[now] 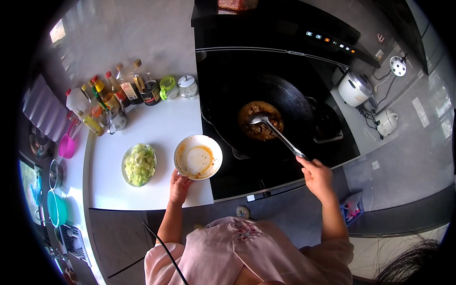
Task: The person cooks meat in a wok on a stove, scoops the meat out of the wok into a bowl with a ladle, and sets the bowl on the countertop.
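My left hand (178, 186) grips the near rim of a white bowl (194, 159), stained orange inside, at the counter's edge beside the stove. My right hand (314, 174) is closed around the handle of a metal ladle (280, 134). The ladle's head rests in brown, saucy food (251, 132) at the bottom of a black wok (289, 99). Left of the bowl, a plate of chopped pale green vegetable (139, 164) sits on the white counter (114, 197).
Several sauce bottles (128, 88) and two small jars stand at the counter's back. A rice cooker (355, 89) and a white kettle (387, 122) are right of the stove (349, 142). A pink ladle (67, 146) and teal basin (57, 208) are at far left.
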A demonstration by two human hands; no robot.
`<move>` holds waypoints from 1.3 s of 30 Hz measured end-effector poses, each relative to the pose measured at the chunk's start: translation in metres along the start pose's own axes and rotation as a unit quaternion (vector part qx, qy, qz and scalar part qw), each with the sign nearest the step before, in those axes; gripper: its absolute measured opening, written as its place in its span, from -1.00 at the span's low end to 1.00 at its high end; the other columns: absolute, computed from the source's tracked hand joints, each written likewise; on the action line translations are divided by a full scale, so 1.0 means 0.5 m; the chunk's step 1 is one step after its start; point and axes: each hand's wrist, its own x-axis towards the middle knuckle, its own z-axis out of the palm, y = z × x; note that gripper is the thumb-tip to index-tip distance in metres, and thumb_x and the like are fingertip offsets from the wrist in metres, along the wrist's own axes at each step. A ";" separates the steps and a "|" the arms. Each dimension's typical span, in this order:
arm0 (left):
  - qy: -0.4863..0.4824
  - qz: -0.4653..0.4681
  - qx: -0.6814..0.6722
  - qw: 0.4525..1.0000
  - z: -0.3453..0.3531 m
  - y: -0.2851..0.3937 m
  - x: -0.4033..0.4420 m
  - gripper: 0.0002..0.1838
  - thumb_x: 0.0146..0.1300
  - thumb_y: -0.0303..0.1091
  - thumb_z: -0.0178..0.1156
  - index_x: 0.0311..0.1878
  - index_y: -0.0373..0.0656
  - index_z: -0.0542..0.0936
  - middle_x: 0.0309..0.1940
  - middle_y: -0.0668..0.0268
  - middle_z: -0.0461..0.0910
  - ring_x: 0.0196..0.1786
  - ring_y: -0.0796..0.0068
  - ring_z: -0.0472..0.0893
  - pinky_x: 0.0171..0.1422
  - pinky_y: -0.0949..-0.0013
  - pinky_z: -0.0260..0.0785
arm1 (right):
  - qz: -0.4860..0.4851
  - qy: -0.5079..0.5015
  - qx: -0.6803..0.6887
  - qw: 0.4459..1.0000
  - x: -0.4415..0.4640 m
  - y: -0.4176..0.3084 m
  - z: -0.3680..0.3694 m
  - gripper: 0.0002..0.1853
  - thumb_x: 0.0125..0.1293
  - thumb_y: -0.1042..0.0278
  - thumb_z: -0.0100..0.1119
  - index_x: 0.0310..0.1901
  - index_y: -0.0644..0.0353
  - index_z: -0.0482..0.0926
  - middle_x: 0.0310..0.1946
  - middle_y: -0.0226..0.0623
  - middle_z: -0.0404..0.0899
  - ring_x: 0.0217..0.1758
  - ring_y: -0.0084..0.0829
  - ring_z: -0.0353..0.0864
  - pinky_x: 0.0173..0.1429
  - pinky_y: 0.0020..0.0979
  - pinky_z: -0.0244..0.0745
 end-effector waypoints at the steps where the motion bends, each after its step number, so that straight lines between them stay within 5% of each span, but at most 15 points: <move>1: 0.001 0.000 0.000 1.000 0.002 0.000 0.000 -0.57 0.20 -0.50 -0.07 0.18 -0.17 0.26 0.04 0.20 0.47 0.07 0.29 0.51 0.13 0.23 0.39 | 0.000 -0.001 0.000 1.000 -0.002 -0.005 -0.008 -0.56 0.03 0.50 0.19 -0.03 -0.22 0.59 -0.55 -0.31 0.41 -0.54 -0.22 0.49 -0.43 -0.27 0.43; 10: 0.009 0.000 -0.018 1.000 0.004 0.002 0.000 -0.56 0.17 -0.54 -0.05 0.16 -0.13 0.29 -0.07 0.22 0.52 -0.01 0.34 0.53 0.08 0.21 0.41 | 0.011 -0.021 -0.007 1.000 -0.031 0.007 -0.022 -0.54 0.02 0.56 0.20 -0.03 -0.19 0.59 -0.51 -0.29 0.46 -0.52 -0.25 0.50 -0.41 -0.32 0.42; 13: -0.013 0.007 0.000 1.000 -0.003 -0.002 -0.001 -0.56 0.20 -0.48 -0.09 0.19 -0.18 0.25 0.05 0.18 0.46 0.08 0.28 0.51 0.16 0.20 0.37 | 0.064 -0.012 0.102 0.993 -0.044 0.011 -0.049 -0.54 0.03 0.60 0.20 0.00 -0.10 0.58 -0.44 -0.25 0.53 -0.46 -0.28 0.55 -0.35 -0.40 0.44; 16: -0.008 0.008 -0.003 1.000 -0.005 -0.004 0.000 -0.55 0.19 -0.49 -0.09 0.19 -0.18 0.26 0.05 0.18 0.46 0.08 0.28 0.51 0.15 0.20 0.37 | 0.117 -0.027 0.217 0.969 -0.055 0.008 -0.071 -0.60 0.07 0.62 0.17 -0.01 0.09 0.57 -0.15 -0.14 0.61 -0.12 -0.30 0.63 -0.12 -0.47 0.48; 20: -0.019 0.005 -0.006 1.000 -0.004 -0.005 0.004 -0.55 0.18 -0.50 -0.09 0.18 -0.17 0.27 0.04 0.17 0.46 0.07 0.28 0.51 0.14 0.19 0.38 | 0.162 -0.076 0.201 0.963 -0.047 -0.007 -0.069 -0.61 0.09 0.61 0.16 0.00 0.11 0.56 -0.12 -0.11 0.59 -0.04 -0.27 0.61 -0.06 -0.46 0.48; 25: -0.004 0.008 0.003 1.000 -0.010 -0.006 0.004 -0.55 0.17 -0.51 -0.09 0.19 -0.17 0.27 0.04 0.17 0.47 0.07 0.27 0.51 0.16 0.19 0.37 | 0.160 -0.011 0.301 0.940 -0.053 0.033 -0.013 -0.62 0.10 0.62 0.13 0.02 0.25 0.53 -0.07 -0.22 0.61 -0.06 -0.42 0.61 -0.04 -0.49 0.45; 27: -0.010 0.006 -0.004 1.000 -0.010 -0.005 0.002 -0.55 0.18 -0.50 -0.08 0.19 -0.17 0.27 0.05 0.17 0.46 0.08 0.27 0.51 0.16 0.19 0.36 | 0.147 0.006 0.326 0.934 -0.063 0.047 -0.002 -0.59 0.11 0.62 0.12 0.06 0.23 0.52 -0.16 -0.29 0.62 -0.22 -0.56 0.59 -0.21 -0.59 0.44; 29: 0.000 0.006 -0.015 1.000 0.001 0.000 0.000 -0.56 0.18 -0.52 -0.07 0.17 -0.15 0.28 0.00 0.20 0.49 0.04 0.29 0.53 0.12 0.19 0.39 | 0.322 -0.007 0.429 0.844 -0.072 0.040 -0.014 -0.54 0.13 0.60 0.13 0.12 0.14 0.48 -0.34 -0.34 0.59 -0.50 -0.71 0.45 -0.46 -0.71 0.29; 30: 0.008 0.006 -0.025 1.000 0.005 0.002 -0.001 -0.58 0.19 -0.54 -0.05 0.15 -0.13 0.30 -0.05 0.23 0.52 0.01 0.31 0.54 0.07 0.20 0.42 | 0.368 -0.006 0.458 0.809 -0.069 0.024 -0.017 -0.49 0.17 0.55 0.13 0.20 0.06 0.41 -0.51 -0.44 0.47 -0.70 -0.81 0.18 -0.63 -0.75 0.05; 39: 0.004 -0.003 -0.022 1.000 0.005 0.004 0.000 -0.56 0.18 -0.54 -0.05 0.16 -0.14 0.29 -0.04 0.25 0.50 0.00 0.34 0.54 0.07 0.23 0.43 | 0.393 0.063 0.599 0.695 -0.094 0.006 0.044 -0.54 0.28 0.50 0.04 0.24 0.08 0.34 -0.58 -0.40 0.40 -0.79 -0.76 0.15 -0.75 -0.68 0.07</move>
